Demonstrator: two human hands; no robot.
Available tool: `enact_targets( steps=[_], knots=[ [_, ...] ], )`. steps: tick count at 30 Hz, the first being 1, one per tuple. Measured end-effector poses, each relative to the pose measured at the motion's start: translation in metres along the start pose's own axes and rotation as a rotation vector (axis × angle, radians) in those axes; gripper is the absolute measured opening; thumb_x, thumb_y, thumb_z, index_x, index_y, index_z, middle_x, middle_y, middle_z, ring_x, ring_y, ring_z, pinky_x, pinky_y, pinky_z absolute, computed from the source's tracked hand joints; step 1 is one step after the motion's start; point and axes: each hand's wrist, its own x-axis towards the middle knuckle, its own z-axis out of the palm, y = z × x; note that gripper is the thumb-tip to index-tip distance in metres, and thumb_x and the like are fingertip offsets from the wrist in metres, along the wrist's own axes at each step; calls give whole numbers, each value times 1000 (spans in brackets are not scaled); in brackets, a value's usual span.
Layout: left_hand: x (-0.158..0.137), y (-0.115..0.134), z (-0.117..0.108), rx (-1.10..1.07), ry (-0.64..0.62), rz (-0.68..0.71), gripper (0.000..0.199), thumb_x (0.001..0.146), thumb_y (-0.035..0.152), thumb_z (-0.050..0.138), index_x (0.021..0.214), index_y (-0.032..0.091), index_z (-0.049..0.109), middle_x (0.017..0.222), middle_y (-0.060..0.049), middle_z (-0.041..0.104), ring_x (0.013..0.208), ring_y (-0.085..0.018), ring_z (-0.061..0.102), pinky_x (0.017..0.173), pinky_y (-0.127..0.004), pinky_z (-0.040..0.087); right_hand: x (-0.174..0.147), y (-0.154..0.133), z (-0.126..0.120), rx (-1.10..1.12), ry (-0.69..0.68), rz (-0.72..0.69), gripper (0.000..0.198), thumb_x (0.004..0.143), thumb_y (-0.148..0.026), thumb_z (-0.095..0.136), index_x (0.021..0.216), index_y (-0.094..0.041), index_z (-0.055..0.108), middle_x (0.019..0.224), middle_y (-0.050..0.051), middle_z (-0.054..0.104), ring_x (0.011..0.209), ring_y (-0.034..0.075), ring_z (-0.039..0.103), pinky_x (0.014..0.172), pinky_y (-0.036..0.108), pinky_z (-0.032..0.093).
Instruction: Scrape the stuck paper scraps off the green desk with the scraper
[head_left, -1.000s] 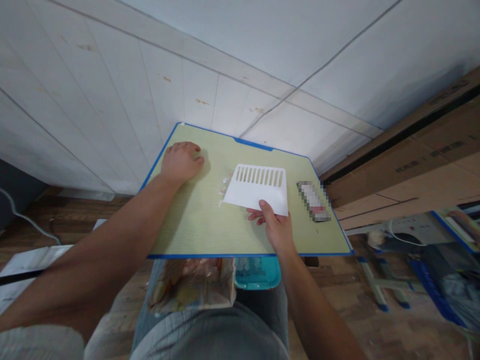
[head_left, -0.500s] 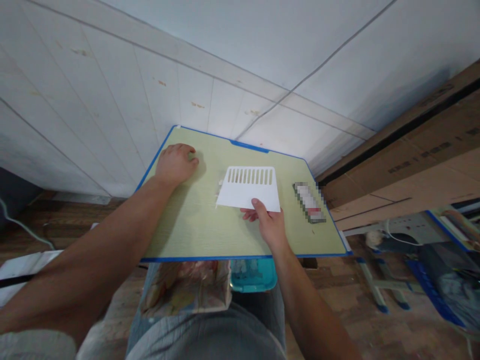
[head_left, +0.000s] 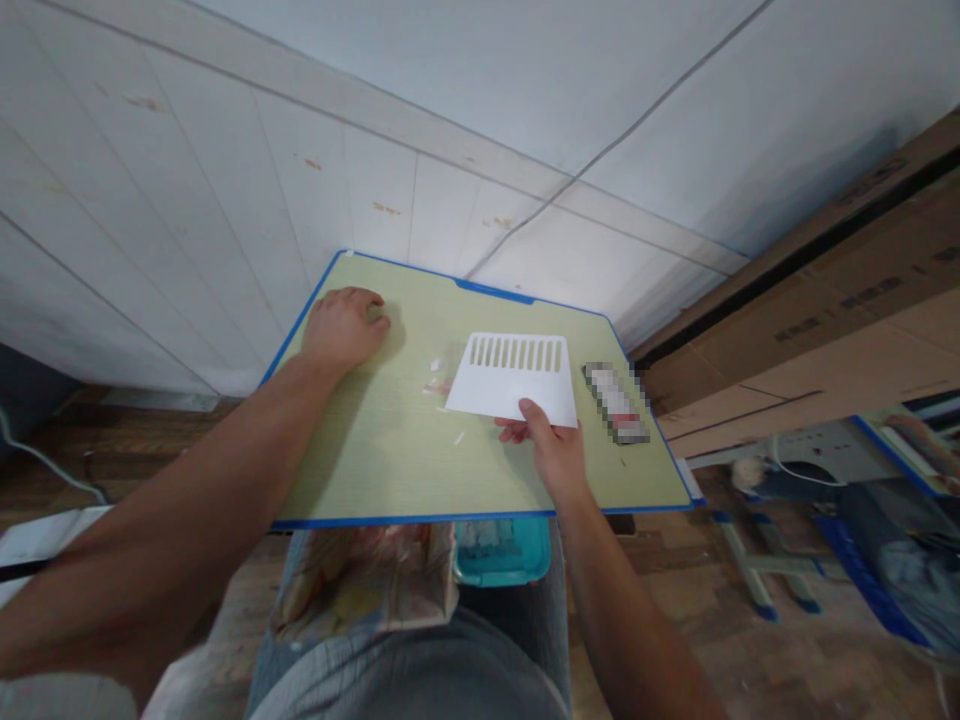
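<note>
So, the slotted white panel (head_left: pixel 510 390) was edge-pinched by the right hand (head_left: pixel 559 455), probably for easy turning; left hand (head_left: pixel 343 328) was half-curled, apparently empty.

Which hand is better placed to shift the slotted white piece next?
Probably the right hand: its grip holds the slotted white piece, while the left hand sits apart, toward the left of the tabletop.

A white paneled wall (head_left: pixel 187 200) with brown scuffs backs a pale-green desk (head_left: pixel 420 475) edged in blue, a gray cable (head_left: pixel 574 180) slanting across the wall. Long cardboard boxes (head_left: pixel 810 335) stand at right, under a soft shadow. Beyond, a 2nd blue-edged desk (head_left: pixel 892 457) shows over brown wood-look floor (head_left: pixel 697 600) in muted light.
</note>
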Motion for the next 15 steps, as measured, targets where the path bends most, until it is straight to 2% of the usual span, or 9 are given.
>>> enact_targets(
  steps=[4,7,11,15],
  knots=[
    [0,1,0,7,-17,-8,59,103,44,61,151,23,88,171,-21,83,168,-46,71,147,-60,51,0,1,1,-30,-45,6,59,92,-80,98,83,-22,90,79,15,93,64,28,84,66,40,70],
    [0,0,0,0,-6,-3,58,102,43,63,151,24,88,171,-21,84,167,-48,71,146,-64,52,-2,-2,-10,-27,-42,-18,51,92,-71,99,81,-23,87,74,12,90,58,26,80,61,38,68],
    [2,-3,1,5,-5,7,57,103,46,62,149,26,87,168,-19,85,165,-47,72,146,-62,52,-6,-5,-27,-25,-55,-31,37,92,-56,94,77,-24,84,68,7,85,55,25,78,58,37,66],
    [5,-9,3,-1,2,14,54,104,47,63,147,28,88,166,-18,86,165,-46,71,146,-63,52,-6,-1,-32,58,-2,-31,30,90,-52,90,80,-25,81,63,3,81,52,24,74,55,35,62]
  ],
)
